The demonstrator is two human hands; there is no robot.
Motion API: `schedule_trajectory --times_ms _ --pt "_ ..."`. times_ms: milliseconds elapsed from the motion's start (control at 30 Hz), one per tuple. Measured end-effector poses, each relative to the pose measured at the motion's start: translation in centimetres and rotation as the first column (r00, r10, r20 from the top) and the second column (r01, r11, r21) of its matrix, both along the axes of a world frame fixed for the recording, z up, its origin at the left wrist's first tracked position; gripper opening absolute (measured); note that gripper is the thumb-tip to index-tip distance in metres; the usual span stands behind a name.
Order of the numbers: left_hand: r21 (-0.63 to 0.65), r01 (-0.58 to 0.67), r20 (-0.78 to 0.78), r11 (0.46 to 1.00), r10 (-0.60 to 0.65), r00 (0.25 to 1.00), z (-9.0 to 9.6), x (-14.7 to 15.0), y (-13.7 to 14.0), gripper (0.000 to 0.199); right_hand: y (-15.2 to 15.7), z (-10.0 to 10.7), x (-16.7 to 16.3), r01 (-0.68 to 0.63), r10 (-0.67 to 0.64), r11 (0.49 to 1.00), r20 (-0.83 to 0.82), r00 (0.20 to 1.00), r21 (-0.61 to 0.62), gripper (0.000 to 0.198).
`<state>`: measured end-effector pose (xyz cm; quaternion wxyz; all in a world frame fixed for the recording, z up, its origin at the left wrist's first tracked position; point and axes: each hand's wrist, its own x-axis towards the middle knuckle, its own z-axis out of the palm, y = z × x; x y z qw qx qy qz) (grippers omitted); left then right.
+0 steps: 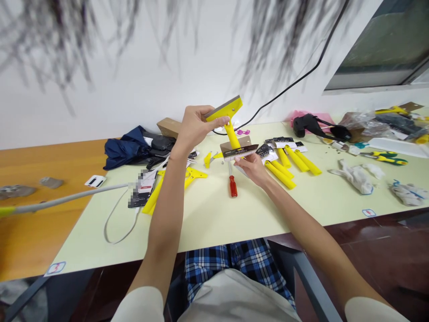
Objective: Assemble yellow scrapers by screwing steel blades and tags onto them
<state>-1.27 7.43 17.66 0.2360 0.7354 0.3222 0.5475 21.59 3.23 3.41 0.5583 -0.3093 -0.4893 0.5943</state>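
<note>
My left hand (197,126) is closed on the head of a yellow scraper (232,108), held up above the table with its blade edge uppermost and its handle pointing down. My right hand (254,168) pinches a dark printed packaging card (241,152) at the lower end of the handle. Whether the handle passes through the card or lies behind it, I cannot tell. Below them a red-handled screwdriver (233,186) lies on the table. A loose yellow scraper head (208,159) lies behind my left forearm, and more yellow scrapers (194,175) rest beside that forearm.
Several yellow handles (283,174) with printed cards lie to the right. Further right are green-and-yellow screwdrivers (385,157) and white gloves (355,176). A dark blue umbrella-like bundle (124,147) and a grey cable (73,193) are on the left. A black cord (295,82) hangs along the wall.
</note>
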Motion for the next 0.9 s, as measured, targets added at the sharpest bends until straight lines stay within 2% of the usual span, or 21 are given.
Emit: schedule_trajectory --times_ms 300,500,633,733,900 --pt "-0.033 0.027 -0.05 0.999 -0.029 0.998 0.1 0.0 -0.5 0.048 -0.3 0.0 -0.5 0.0 0.0 1.0 -0.018 1.0 -0.003 0.035" --pt "-0.045 0.025 -0.124 0.999 -0.03 0.992 0.9 0.0 -1.2 0.051 -0.3 -0.6 -0.5 -0.033 0.031 0.999 0.051 0.998 0.032 0.035" --pt "-0.057 0.06 -0.165 0.997 -0.069 0.984 1.3 -0.8 -1.5 0.047 -0.6 -1.3 -0.6 -0.106 0.099 0.993 0.127 0.987 0.044 0.037" --pt "-0.057 0.031 -0.206 0.998 -0.042 0.978 1.7 -1.7 -1.8 0.041 -1.0 -1.5 -0.8 -0.143 0.135 0.988 0.126 0.983 0.06 0.036" --pt "-0.07 0.059 -0.221 0.996 -0.073 0.973 2.2 -3.0 -2.6 0.033 -1.6 -1.5 -1.3 -0.095 0.081 0.991 0.131 0.988 0.1 0.032"
